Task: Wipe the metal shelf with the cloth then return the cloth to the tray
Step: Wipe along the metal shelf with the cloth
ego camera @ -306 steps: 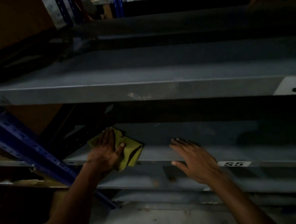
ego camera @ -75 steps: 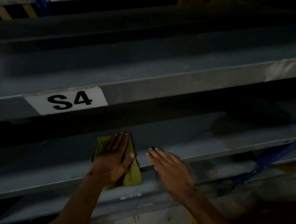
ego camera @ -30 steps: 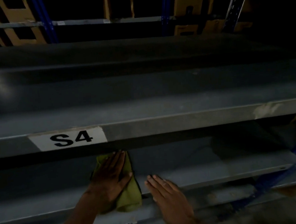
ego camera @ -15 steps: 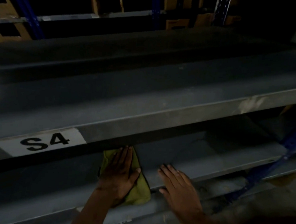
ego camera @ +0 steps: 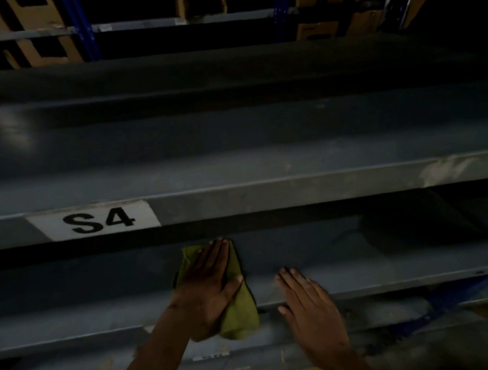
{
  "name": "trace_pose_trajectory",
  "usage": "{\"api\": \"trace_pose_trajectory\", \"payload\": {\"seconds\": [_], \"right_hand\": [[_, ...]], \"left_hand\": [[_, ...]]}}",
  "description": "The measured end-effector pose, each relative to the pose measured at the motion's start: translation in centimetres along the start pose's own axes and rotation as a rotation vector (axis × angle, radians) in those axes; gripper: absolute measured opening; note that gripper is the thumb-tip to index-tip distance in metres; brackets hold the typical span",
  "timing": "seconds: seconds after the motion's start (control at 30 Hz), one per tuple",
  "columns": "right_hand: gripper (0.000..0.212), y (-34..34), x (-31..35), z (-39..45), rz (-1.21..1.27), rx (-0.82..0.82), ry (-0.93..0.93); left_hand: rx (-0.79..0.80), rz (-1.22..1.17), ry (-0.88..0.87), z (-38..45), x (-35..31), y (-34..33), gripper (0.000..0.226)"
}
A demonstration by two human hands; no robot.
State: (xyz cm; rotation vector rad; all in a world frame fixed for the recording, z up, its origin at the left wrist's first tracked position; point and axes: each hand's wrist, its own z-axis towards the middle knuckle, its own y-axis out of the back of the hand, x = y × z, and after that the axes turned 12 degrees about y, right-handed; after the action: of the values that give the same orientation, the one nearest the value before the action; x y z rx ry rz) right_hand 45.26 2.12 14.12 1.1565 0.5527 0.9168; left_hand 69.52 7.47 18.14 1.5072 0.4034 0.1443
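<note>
- The room is dim; grey metal racking fills the view, with blue uprights [ego camera: 84, 26] and cardboard boxes [ego camera: 317, 30] at the back.
- The upper shelf [ego camera: 264, 166] carries a white S4 label [ego camera: 95, 222] on its front edge.
- On the metal shelf [ego camera: 371, 271] below, the left hand [ego camera: 208, 290] lies flat, fingers extended, pressing the yellow-green cloth [ego camera: 239, 316] at the front lip.
- The right hand [ego camera: 308, 301] rests spread and flat on the shelf edge, just beside the cloth.

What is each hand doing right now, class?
Left hand: open, flat, pressing the green cloth onto the shelf.
Right hand: open, empty, resting on the shelf.
</note>
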Motion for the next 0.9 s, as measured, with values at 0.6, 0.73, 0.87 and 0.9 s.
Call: {"api": "trace_pose_trajectory", "payload": {"seconds": [0.6, 0.73, 0.87, 0.9], "right_hand": [[0.053, 0.7, -0.2, -0.2, 0.020, 0.075, 0.037], [0.053, 1.9, -2.3, -1.5, -0.010, 0.028, -0.054], [0.060, 2.8, -5.5, -3.5, -0.037, -0.077, -0.100], [0.059, 2.8, -6.0, -3.8, -0.047, -0.081, -0.104]], "left_hand": [[-0.005, 0.017, -0.043, -0.3, -5.5, -0.7, 0.076], [-0.013, 0.020, -0.047, -1.2, -5.6, -0.7, 0.078], [0.018, 0.022, -0.026, -0.6, -5.9, -0.7, 0.084], [0.026, 0.011, -0.021, -0.2, -6.1, -0.7, 0.087]]}}
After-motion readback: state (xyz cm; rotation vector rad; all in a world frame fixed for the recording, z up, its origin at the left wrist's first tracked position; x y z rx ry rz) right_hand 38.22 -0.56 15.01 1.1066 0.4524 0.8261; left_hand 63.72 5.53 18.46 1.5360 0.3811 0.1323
